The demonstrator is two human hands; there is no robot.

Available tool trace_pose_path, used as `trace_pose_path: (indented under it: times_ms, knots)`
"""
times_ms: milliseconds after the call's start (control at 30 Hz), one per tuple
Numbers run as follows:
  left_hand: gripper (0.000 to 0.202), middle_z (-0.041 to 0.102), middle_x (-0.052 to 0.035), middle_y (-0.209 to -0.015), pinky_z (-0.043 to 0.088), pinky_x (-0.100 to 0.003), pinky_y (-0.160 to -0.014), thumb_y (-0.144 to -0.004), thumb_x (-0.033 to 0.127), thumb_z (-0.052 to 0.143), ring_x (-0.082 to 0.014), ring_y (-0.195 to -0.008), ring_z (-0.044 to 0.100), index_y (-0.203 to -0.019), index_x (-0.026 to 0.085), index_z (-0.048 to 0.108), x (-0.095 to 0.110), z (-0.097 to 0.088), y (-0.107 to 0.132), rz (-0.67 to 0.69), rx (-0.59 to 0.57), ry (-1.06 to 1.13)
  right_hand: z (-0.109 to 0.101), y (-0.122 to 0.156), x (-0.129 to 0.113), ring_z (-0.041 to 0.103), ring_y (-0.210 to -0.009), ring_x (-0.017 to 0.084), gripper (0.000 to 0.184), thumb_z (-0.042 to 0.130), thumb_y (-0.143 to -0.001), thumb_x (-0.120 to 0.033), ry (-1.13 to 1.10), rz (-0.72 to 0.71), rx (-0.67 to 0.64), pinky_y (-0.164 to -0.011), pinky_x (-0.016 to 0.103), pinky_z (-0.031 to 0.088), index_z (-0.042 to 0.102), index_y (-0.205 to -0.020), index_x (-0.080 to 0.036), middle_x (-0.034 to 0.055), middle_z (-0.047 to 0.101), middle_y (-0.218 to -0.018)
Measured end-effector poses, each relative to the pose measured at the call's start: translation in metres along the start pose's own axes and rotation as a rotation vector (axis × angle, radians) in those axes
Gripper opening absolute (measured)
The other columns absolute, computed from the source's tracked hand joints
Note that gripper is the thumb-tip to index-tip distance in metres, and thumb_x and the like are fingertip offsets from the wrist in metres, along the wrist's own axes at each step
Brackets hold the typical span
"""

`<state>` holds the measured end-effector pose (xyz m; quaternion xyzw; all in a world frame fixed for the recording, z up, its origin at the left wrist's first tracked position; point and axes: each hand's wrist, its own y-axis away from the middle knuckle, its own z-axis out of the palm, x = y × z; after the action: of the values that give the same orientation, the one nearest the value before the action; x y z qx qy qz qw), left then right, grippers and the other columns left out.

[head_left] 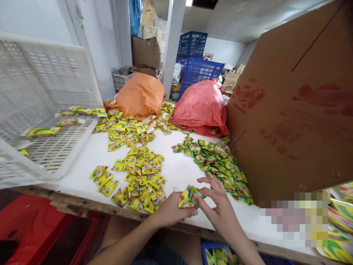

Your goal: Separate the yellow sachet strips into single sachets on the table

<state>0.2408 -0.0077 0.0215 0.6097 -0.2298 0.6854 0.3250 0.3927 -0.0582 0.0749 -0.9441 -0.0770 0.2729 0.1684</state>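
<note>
My left hand (171, 210) is closed round a small stack of yellow and green sachets (186, 198) at the near edge of the white table (176, 169). My right hand (217, 204) touches the same stack from the right, its fingers curled and pinching the top sachet. A yellow pile of sachets (140, 176) lies just left of my hands. A greener pile (217, 162) spreads to the right, up against a big cardboard box (292, 106).
A white plastic crate (41, 106) lies tipped at the left with a few sachets in it. An orange sack (140, 94) and a red sack (202, 106) sit at the table's far side. Blue crates (197, 62) stand behind. A red crate (41, 228) sits below left.
</note>
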Motion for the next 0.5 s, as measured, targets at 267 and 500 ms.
trace_pose_path:
  times_ms: [267, 500]
  knots:
    - [0.02, 0.051, 0.0032, -0.067, 0.036, -0.019, -0.059, -0.068, 0.026, 0.064, -0.0096, -0.064, 0.043, -0.08, 0.012, 0.059, -0.025, 0.016, -0.037, 0.144, 0.019, -0.013, 0.003, 0.021, 0.031, 0.045, -0.113, 0.026, 0.023, 0.046, -0.086, -0.039, -0.077, 0.137, -0.252, -0.093, 0.044, 0.037, 0.065, -0.085, -0.026, 0.005, 0.063, -0.1]
    - [0.02, 0.049, 0.0029, -0.064, 0.034, -0.019, -0.055, -0.069, 0.028, 0.064, -0.0098, -0.061, 0.044, -0.072, 0.013, 0.051, -0.046, 0.005, -0.048, 0.117, 0.135, -0.001, 0.039, 0.037, 0.05, 0.058, -0.09, 0.019, 0.03, 0.052, -0.082, -0.039, -0.314, 0.31, 0.047, -0.08, 0.031, 0.046, 0.049, -0.106, -0.02, 0.0069, 0.06, -0.102]
